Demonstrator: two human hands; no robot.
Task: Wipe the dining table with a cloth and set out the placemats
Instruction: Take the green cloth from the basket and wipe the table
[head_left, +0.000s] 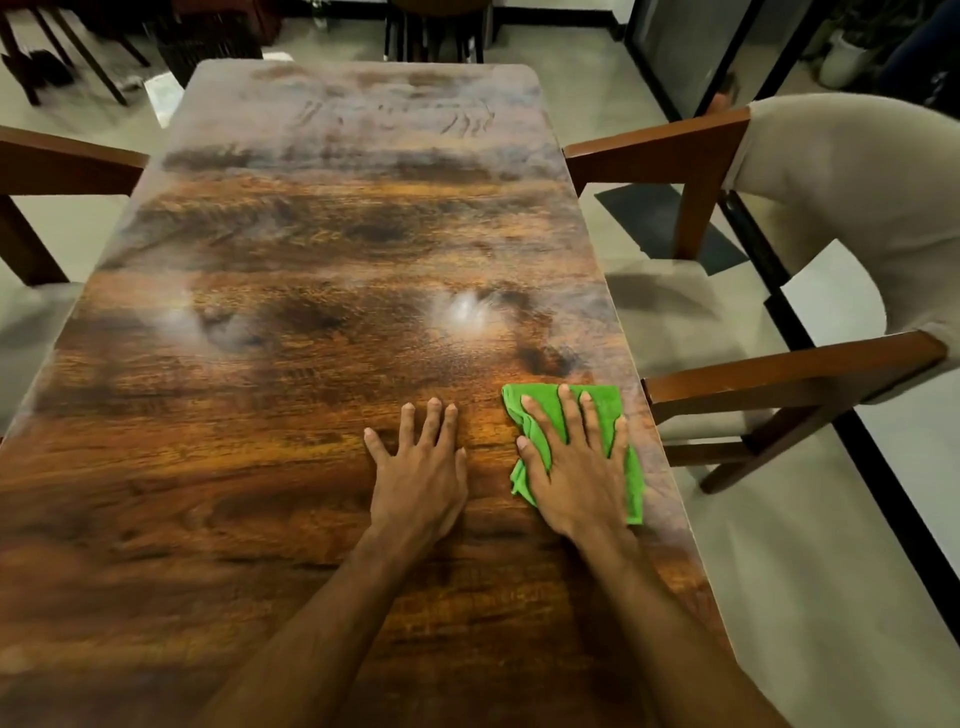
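We record the right hand (576, 462) lying flat, palm down, its fingers straight and spread wide, pressing on one green cloth (540, 434). No finger curls round the fabric. The cloth is bunched beneath the palm and shows beyond the fingertips, beside the thumb and along the little-finger side. It lies on the tabletop (311, 249) just beside the right edge, in the nearer half of the surface.

The left hand (421, 467) is likewise flat and wide open, palm down on bare wood, holding nothing. It sits near the cloth but apart from it, with a strip of tabletop showing between the two thumbs. Both forearms are bare and reach in from the near edge.

Count on the tabletop: two hands, one cloth. The surface is dark, glossy, grained wood. We note two bright patches of reflected light across its middle, one (467, 312) towards the right edge and one (176, 317) towards the left edge, and pale hazy streaks towards the far edge.

Count around the table: three chairs, each only partly in view. One chair (831, 208) with wooden arms and a beige back stands at the right edge. A second (52, 166) stands at the left edge. A third, dark chair (436, 26) stands beyond the far edge. One dark floor mat (654, 218) lies on the pale floor by the right-hand chair. Further objects past the far corners are too blurred to identify.
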